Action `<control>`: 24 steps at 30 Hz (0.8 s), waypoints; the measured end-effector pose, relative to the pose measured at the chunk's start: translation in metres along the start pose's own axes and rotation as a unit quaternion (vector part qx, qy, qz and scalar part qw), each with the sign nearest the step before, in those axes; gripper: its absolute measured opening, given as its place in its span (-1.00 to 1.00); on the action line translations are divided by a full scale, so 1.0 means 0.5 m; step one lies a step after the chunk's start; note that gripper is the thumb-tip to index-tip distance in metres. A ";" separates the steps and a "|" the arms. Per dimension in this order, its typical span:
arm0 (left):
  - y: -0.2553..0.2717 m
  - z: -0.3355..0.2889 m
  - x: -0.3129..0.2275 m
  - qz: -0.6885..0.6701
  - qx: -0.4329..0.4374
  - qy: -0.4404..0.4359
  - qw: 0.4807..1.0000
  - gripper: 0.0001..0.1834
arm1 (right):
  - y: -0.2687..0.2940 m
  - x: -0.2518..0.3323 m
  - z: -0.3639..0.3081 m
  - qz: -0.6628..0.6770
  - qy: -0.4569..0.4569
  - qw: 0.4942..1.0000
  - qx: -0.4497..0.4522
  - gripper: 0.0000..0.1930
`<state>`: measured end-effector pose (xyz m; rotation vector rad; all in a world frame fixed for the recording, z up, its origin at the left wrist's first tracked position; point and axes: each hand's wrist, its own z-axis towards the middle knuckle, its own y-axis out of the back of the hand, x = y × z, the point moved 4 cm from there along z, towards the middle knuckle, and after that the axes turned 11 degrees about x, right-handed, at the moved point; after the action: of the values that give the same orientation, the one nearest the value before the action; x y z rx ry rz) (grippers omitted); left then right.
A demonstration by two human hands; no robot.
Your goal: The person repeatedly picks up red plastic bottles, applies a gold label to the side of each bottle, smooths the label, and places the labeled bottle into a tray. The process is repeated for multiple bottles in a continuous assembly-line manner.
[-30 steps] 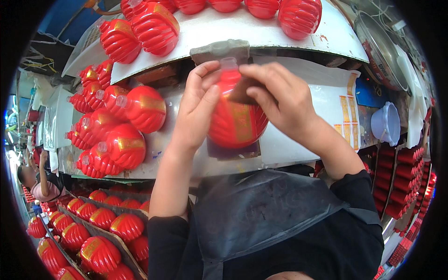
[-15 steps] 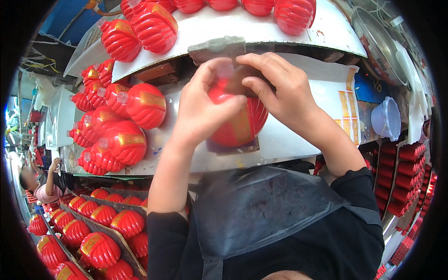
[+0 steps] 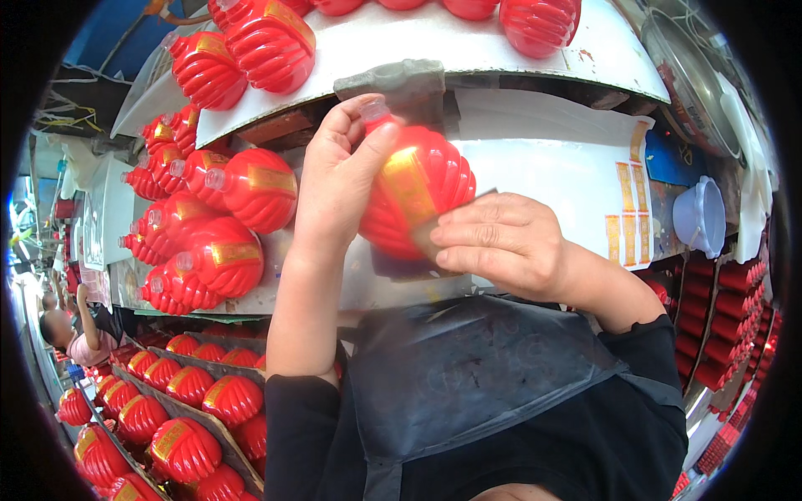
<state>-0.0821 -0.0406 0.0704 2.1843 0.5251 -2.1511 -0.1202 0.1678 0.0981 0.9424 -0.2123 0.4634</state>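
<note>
A round, ribbed red plastic bottle (image 3: pixel 447 167) with a clear neck tilts over the worktable in front of me. My left hand (image 3: pixel 334 171) is closed around its neck and shoulder, thumb lying along the red side. A gold label (image 3: pixel 407 179) runs down the face of the bottle. My right hand (image 3: pixel 511 244) presses a thin brown-grey flat piece (image 3: pixel 427 237) against the lower end of that label, fingers together on top of it. What the piece is made of cannot be made out.
More red bottles (image 3: pixel 259 190) crowd the table on the left, and others line a raised white shelf (image 3: pixel 401 37). A grey block (image 3: pixel 393 82) sits at that shelf's edge. Gold labels (image 3: pixel 626 188) lie on a white sheet at right, near a pale blue bucket (image 3: pixel 699 215). Crates of bottles (image 3: pixel 188 447) stand lower left.
My right hand has moved from the bottle's neck down to its lower label, with the flat piece. The bottle has tilted, its neck leaning left in my left hand.
</note>
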 end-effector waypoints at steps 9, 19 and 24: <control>0.004 -0.012 -0.009 -0.080 0.013 -0.023 0.996 -0.70 | 0.035 -0.059 0.085 -0.026 -0.268 0.955 -0.123 -0.73; -0.002 -0.031 -0.011 -0.102 -0.034 -0.052 0.993 -0.78 | 0.039 -0.077 0.100 -0.048 -0.266 0.957 -0.107 -0.85; 0.000 -0.030 -0.009 -0.108 -0.055 -0.051 0.991 -0.77 | 0.004 -0.023 0.092 -0.140 -0.069 0.987 -0.027 -0.67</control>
<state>-0.0676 -0.0378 0.0756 2.0309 0.8891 -2.2601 -0.1299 0.1279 0.1219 0.9358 -0.2124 0.1338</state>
